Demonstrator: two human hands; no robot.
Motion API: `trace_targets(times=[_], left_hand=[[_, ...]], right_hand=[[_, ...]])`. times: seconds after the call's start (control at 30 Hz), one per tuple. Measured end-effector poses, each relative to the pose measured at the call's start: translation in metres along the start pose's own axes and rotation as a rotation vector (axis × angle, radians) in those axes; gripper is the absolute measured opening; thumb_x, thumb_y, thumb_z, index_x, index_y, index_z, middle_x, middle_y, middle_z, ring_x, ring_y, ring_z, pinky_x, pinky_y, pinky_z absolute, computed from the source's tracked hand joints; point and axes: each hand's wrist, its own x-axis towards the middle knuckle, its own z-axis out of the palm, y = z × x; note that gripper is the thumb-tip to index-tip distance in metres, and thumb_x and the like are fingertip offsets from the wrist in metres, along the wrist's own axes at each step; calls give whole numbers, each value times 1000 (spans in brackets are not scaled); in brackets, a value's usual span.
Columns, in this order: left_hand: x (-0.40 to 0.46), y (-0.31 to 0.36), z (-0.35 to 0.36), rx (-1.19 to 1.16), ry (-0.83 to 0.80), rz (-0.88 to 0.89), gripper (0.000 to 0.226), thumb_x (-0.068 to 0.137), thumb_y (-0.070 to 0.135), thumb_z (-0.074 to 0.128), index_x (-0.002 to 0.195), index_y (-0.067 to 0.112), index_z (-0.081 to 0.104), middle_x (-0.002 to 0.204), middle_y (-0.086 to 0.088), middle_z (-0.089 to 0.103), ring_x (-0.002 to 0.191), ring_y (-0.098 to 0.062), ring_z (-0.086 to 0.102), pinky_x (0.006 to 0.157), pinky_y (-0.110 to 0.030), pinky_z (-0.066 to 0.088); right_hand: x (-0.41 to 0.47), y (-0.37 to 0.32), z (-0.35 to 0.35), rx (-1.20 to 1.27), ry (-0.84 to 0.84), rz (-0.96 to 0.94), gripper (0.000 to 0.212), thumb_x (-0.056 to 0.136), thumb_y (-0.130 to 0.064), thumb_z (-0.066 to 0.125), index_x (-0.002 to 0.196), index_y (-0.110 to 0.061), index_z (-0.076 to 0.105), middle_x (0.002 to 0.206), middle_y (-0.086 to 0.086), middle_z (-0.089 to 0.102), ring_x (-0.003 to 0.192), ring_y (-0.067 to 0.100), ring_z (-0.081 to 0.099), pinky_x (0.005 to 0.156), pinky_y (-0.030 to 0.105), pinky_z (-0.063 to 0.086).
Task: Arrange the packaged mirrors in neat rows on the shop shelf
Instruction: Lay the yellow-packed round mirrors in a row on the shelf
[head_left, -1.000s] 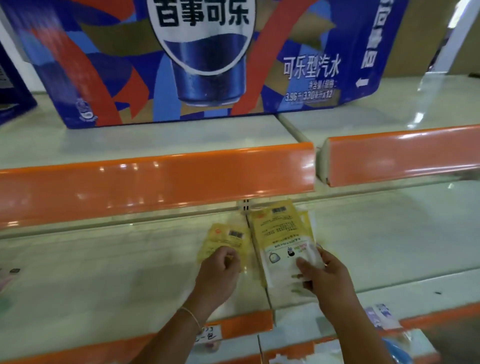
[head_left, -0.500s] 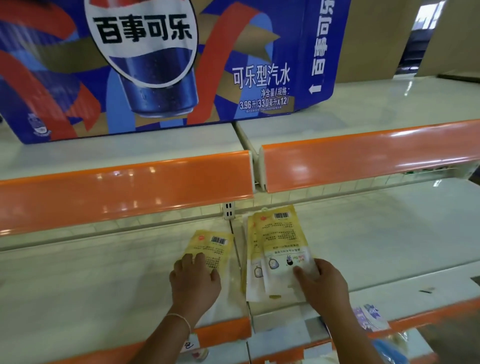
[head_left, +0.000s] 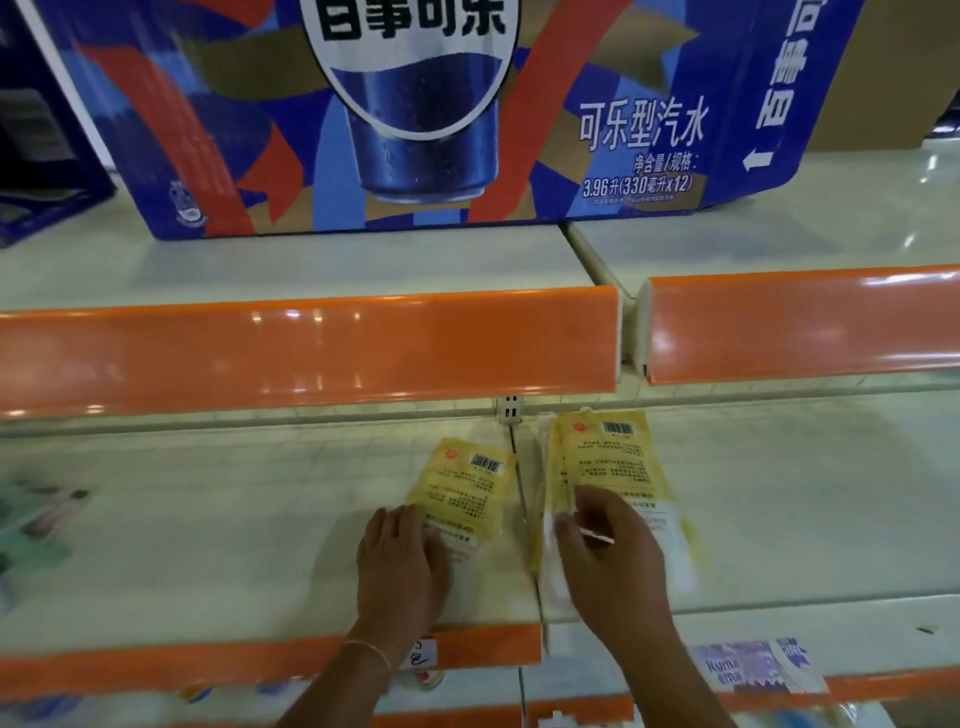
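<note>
The fingers of the left hand (head_left: 400, 561) lie nearly straight, pressing flat on the near end of a single yellow mirror packet (head_left: 465, 491). Half a second ago that hand sat squarely over the packet; now it has slid back toward the shelf lip and more of the printed back and barcode shows. The right hand (head_left: 610, 558) has shifted from the near corner of the stack of packets (head_left: 605, 467) to lie across its lower half. Its fingers point left over the stack's inner edge, but I cannot tell from here whether they curl under it or only press down. A thin pale sliver shows against its knuckles; what it is I cannot say.

To my eye this is squaring-up: one packet left of the shelf seam (head_left: 519, 483), the stack just right of it, both lengthwise and roughly parallel, close but apart. A row is barely begun.

The pale shelf (head_left: 208, 519) is glossy with orange price rails (head_left: 311, 348). Above sits a large blue cola carton (head_left: 415, 114). Blurred items lie far left, and a purple label (head_left: 748, 665) hangs at the lower right edge.
</note>
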Motion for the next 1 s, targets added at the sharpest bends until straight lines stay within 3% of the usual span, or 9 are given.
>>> trace_targets(times=[0.17, 0.3, 0.43, 0.5, 0.57, 0.63, 0.73, 0.9, 1.0], left_hand=[[1, -3, 1, 0, -23, -9, 36, 84, 23, 51, 113, 7, 66, 120, -16, 63, 118, -38, 52, 102, -48, 41], [1, -8, -6, -34, -26, 29, 36, 89, 23, 46, 119, 17, 65, 129, -3, 61, 128, -26, 47, 109, -39, 34], [5, -28, -11, -98, -34, 140, 28, 76, 17, 51, 92, 14, 73, 91, -5, 74, 93, -29, 68, 85, -42, 55], [5, -36, -16, -111, -57, 171, 28, 76, 17, 53, 94, 10, 74, 92, -9, 74, 93, -30, 68, 86, -43, 56], [4, -44, -18, -103, -70, 198, 33, 83, 19, 50, 106, 8, 71, 108, -13, 71, 109, -31, 63, 98, -42, 48], [3, -51, -21, -142, -117, 211, 35, 92, 20, 47, 121, 10, 64, 127, -10, 62, 127, -27, 50, 110, -36, 36], [2, -59, -24, -246, -128, 216, 33, 94, 21, 45, 122, 13, 61, 130, -5, 59, 130, -22, 44, 111, -32, 33], [-1, -66, -21, -467, -92, 135, 26, 90, 20, 51, 113, 15, 62, 113, -1, 60, 106, -17, 54, 96, -35, 46], [1, -65, -33, -659, -61, 3, 33, 93, 18, 56, 125, 15, 55, 120, 2, 56, 110, -12, 53, 96, -27, 46]], right_hand=[[-13, -13, 61, -162, -331, 1, 41, 88, -31, 58, 128, -22, 53, 119, -4, 58, 108, 11, 56, 91, 19, 44], [-10, -15, 89, -140, -321, 64, 51, 84, -22, 57, 133, -12, 47, 123, 8, 57, 110, 22, 56, 93, 30, 49], [-5, -22, 98, -5, -284, 211, 60, 83, -19, 61, 138, -13, 40, 100, 0, 62, 89, 17, 62, 76, 31, 54], [-3, -24, 100, 65, -261, 279, 63, 84, -20, 63, 142, -11, 37, 87, -9, 58, 77, 12, 60, 70, 29, 53], [-1, -27, 101, 131, -233, 377, 65, 84, -21, 65, 142, -10, 38, 95, -5, 60, 75, 8, 58, 67, 27, 53], [-2, -31, 106, 210, -234, 484, 54, 81, -21, 68, 131, -9, 52, 102, 1, 65, 76, 11, 62, 61, 28, 54], [-10, -39, 120, 150, -269, 490, 30, 76, -25, 73, 101, -12, 61, 92, 1, 68, 81, 19, 67, 71, 37, 60], [-19, -49, 132, 233, -236, 388, 27, 82, -9, 68, 103, -21, 56, 97, -4, 69, 86, 12, 65, 70, 28, 55], [-22, -53, 127, 247, -256, 357, 23, 83, -10, 69, 100, -23, 62, 97, -5, 72, 87, 11, 67, 72, 29, 56]])
